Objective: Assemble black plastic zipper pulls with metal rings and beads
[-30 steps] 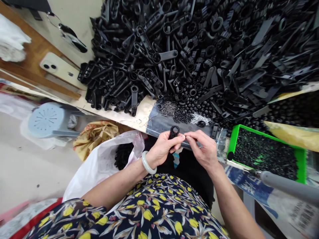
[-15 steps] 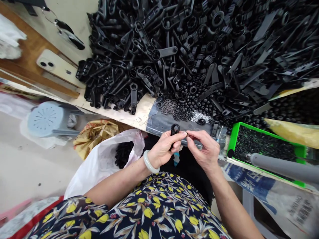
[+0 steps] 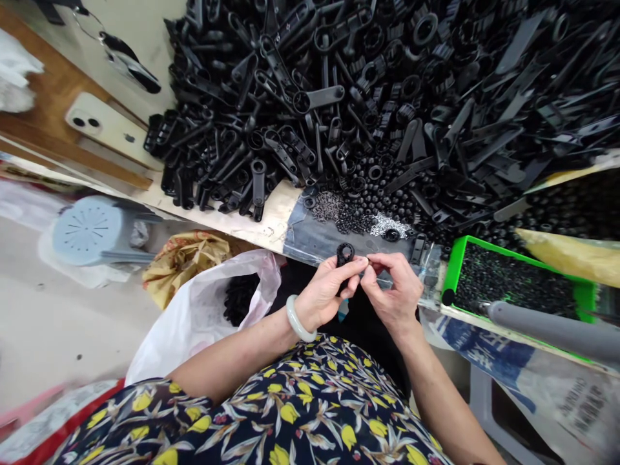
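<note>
My left hand (image 3: 329, 290) is closed around a black plastic part with a ring-shaped end (image 3: 345, 253), which sticks up past the fingers; the rest of it is hidden in the palm. Close by on the right, my right hand (image 3: 394, 287) pinches with thumb and forefinger, almost touching the left thumb tip. Whatever lies in that pinch is too small to make out. Just beyond the hands, on the dark mat (image 3: 314, 239), lie small silver pins (image 3: 389, 226), tiny grey pieces (image 3: 327, 206) and little black balls (image 3: 375, 194).
A large heap of black plastic parts (image 3: 310, 100) covers the back of the bench. To the right stands a green tray (image 3: 453, 268) of small black bits, with a grey bar (image 3: 547, 326) across its front. A white bag (image 3: 179, 329) and a blue stool (image 3: 90, 229) are at left.
Both hands have drawn slightly closer together; the left one, with the black part, has shifted a little right. The pinching grip stays the same.
</note>
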{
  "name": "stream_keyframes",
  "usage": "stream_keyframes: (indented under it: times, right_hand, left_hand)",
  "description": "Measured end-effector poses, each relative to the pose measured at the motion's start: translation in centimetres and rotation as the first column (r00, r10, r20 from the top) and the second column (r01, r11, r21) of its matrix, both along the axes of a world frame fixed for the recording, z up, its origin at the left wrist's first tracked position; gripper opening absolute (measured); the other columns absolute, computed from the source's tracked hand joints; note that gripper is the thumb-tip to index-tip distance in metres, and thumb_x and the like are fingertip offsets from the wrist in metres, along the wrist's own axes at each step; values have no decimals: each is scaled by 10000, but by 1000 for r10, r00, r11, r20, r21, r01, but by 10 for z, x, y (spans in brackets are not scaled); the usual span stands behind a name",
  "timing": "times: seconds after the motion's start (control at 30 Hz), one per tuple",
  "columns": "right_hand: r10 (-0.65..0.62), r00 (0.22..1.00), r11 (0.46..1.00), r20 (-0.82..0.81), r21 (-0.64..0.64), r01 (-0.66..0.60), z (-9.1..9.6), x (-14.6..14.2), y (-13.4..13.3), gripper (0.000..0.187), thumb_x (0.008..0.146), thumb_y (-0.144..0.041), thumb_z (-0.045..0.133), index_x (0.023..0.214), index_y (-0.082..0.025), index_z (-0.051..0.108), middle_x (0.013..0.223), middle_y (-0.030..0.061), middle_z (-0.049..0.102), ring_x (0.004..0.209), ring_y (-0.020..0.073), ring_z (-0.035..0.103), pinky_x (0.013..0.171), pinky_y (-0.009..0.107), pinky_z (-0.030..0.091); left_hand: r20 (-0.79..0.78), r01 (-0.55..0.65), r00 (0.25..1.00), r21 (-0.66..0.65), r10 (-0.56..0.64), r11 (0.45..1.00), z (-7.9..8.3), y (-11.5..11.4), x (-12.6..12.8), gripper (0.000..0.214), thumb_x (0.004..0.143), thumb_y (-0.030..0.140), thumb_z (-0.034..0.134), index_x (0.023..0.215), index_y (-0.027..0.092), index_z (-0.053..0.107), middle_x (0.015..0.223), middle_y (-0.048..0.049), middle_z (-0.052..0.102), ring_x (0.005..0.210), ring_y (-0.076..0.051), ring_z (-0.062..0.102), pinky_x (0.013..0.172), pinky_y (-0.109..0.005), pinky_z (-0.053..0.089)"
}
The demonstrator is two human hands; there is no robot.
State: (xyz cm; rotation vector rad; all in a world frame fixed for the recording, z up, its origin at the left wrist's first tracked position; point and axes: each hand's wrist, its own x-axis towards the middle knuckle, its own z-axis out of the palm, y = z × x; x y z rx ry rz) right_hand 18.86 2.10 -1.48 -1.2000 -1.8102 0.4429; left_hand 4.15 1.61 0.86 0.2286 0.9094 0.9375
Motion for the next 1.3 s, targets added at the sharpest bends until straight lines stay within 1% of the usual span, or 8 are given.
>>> stream_keyframes:
  times: [0.3, 0.43, 0.57, 0.7, 0.8, 0.97, 1.1, 1.3]
  right_hand:
    - [5, 1000, 999, 21, -44, -4, -2, 10, -2, 151, 914, -150, 645, 1032, -238, 682, 790, 2, 670, 656, 157, 609, 642, 319, 528]
    - [19, 1000, 998, -8, -66, -19, -3, 16, 0, 166, 910, -146, 637, 1040, -235, 690, 794, 5, 674, 651, 157, 601, 637, 320, 522]
    - [84, 996, 991, 34, -110, -80, -3, 20, -1, 138, 923, -178, 650, 1035, -244, 696, 801, 7, 673, 659, 161, 602, 633, 320, 517]
    - [170, 979, 980, 114, -121, -156, -5, 20, -2, 136, 929, -192, 667, 1053, -238, 699, 775, 3, 660, 660, 155, 593, 635, 311, 506]
    - [200, 966, 978, 164, -86, -188, -7, 19, -1, 161, 940, -173, 649, 1084, -228, 697, 786, 7, 671, 686, 156, 601, 656, 305, 503]
    - [185, 938, 983, 292, -43, -180, -9, 17, 2, 156, 960, -175, 623, 1086, -215, 706, 815, 28, 696, 738, 176, 626, 697, 315, 499]
    - [174, 899, 984, 401, -30, -177, -10, 15, -1, 171, 988, -178, 603, 1098, -215, 729, 847, 43, 729, 789, 187, 649, 718, 318, 498]
    - [148, 887, 987, 438, -4, -163, -13, 14, -9, 242, 1020, -181, 604, 1224, -231, 724, 921, 48, 778, 807, 186, 689, 724, 321, 499]
  left_hand:
    - [-37, 67, 997, 42, -65, 997, -1, -4, 1, 364, 750, 430, 876, 778, 138, 660, 600, 55, 514, 507, -40, 371, 447, -196, 200]
    - [4, 92, 996, 21, -92, 996, 3, -7, -6, 290, 813, 348, 797, 1005, 143, 724, 690, 14, 593, 585, -77, 470, 524, -202, 315]
    - [99, 103, 990, -20, -100, 994, 4, -10, -12, 236, 833, 317, 682, 1001, 155, 720, 787, -34, 649, 671, -127, 543, 648, -254, 424]
    - [4, 82, 997, 19, -82, 996, 3, -11, -13, 113, 818, 271, 695, 871, 174, 669, 786, -11, 601, 692, -124, 513, 659, -251, 405]
    - [-64, 103, 993, 81, -98, 991, 3, -12, -11, 170, 844, 322, 721, 820, 176, 638, 777, -6, 569, 706, -128, 486, 651, -249, 393]
    - [-158, 97, 985, 144, -74, 985, 0, -19, -6, 229, 889, 408, 726, 891, 181, 696, 826, -6, 557, 757, -131, 488, 691, -238, 421]
    - [-182, 68, 982, 126, -44, 990, -9, -25, 0, 277, 897, 443, 725, 1042, 208, 726, 902, -12, 619, 784, -132, 514, 733, -240, 440]
    - [-190, 35, 982, 145, -7, 989, -16, -30, 4, 315, 937, 433, 682, 1156, 209, 716, 959, -20, 651, 805, -135, 520, 730, -233, 434]
